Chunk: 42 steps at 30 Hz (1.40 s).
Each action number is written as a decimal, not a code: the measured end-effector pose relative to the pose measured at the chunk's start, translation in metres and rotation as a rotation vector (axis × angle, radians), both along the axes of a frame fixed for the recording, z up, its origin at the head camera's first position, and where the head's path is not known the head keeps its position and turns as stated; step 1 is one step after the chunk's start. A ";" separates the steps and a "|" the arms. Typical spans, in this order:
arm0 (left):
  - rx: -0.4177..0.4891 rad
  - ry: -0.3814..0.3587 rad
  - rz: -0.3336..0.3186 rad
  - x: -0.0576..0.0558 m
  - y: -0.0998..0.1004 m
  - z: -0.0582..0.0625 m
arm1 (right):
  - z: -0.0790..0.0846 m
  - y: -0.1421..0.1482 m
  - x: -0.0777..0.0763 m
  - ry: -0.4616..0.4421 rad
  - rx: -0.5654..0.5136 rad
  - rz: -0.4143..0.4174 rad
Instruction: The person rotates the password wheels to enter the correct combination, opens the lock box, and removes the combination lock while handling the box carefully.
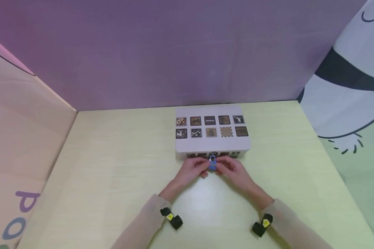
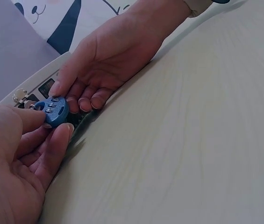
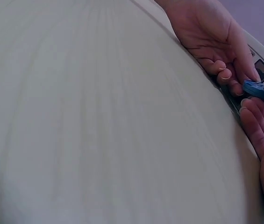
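Observation:
A small blue combination padlock [image 1: 212, 164] with a row of number dials [image 2: 51, 105] is at the front side of a white box [image 1: 212, 143]. Its shackle points up toward a metal clasp [image 2: 20, 95] on that side. From the left, my left hand [image 1: 190, 170] pinches the lock's edge between thumb and fingers. My right hand [image 1: 237, 173] pinches the opposite edge, thumb beside the dials. In the right wrist view the padlock [image 3: 255, 88] shows edge-on between both hands, partly covered by the right thumb.
Small square pictures [image 1: 210, 132] cover the box's lid and front. The box stands on a pale wooden table [image 1: 118, 166], near a purple back wall [image 1: 180, 62]. A printed panel [image 1: 355, 103] borders the right side, and another wall [image 1: 15, 131] the left.

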<state>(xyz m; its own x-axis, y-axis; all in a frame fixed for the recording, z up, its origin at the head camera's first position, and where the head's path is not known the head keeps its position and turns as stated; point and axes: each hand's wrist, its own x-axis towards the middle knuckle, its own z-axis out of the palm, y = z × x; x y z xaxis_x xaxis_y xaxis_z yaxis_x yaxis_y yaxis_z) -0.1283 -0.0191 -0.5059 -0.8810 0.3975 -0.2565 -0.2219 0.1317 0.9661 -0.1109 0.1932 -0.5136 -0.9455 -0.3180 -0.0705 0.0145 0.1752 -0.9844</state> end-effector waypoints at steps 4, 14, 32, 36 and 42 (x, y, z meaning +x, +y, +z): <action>-0.001 -0.002 -0.002 0.000 0.001 0.002 | -0.001 0.001 0.000 0.010 -0.013 0.002; -0.004 -0.040 -0.007 0.001 0.002 0.006 | -0.002 0.001 0.001 0.011 -0.019 -0.012; -0.026 -0.045 -0.009 0.002 0.005 0.005 | 0.000 0.000 0.001 -0.004 -0.030 -0.010; -0.042 -0.036 -0.008 0.001 0.005 0.004 | 0.000 0.000 0.001 -0.005 -0.026 -0.010; -0.058 -0.009 -0.011 0.001 0.005 0.004 | 0.000 -0.001 0.001 -0.001 -0.024 -0.014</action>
